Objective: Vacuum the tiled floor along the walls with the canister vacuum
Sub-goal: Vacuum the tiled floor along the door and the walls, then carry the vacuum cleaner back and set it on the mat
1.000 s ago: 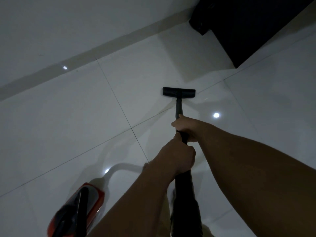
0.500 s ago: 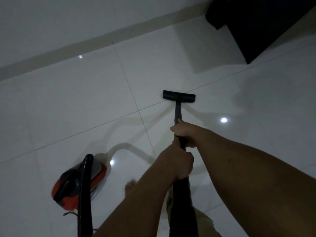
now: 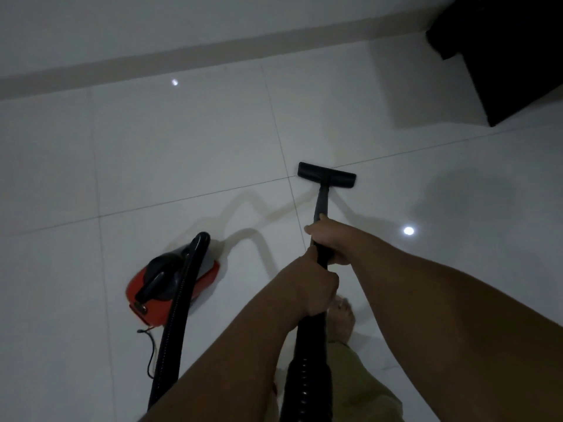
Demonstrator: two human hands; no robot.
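Both hands grip the black vacuum wand [image 3: 322, 205]. My right hand [image 3: 330, 239] holds it higher up the tube, and my left hand [image 3: 310, 287] closes around it just below, where the ribbed hose [image 3: 304, 373] begins. The flat black floor nozzle [image 3: 326, 175] rests on the white tiled floor [image 3: 182, 153], on a grout line, about one tile away from the wall skirting [image 3: 213, 53]. The red and black canister [image 3: 170, 284] sits on the floor to my left, its hose [image 3: 173, 330] arching toward me.
A dark piece of furniture [image 3: 505, 56] stands against the wall at the top right. A thin power cord [image 3: 150, 351] trails from the canister's rear. My bare foot [image 3: 342, 318] is on the tile behind the wand. Ceiling lights reflect on the glossy tiles.
The view has swung left and back: the canister came fully into sight on my left, the dark furniture slid toward the right edge, and the nozzle now lies farther from the wall.
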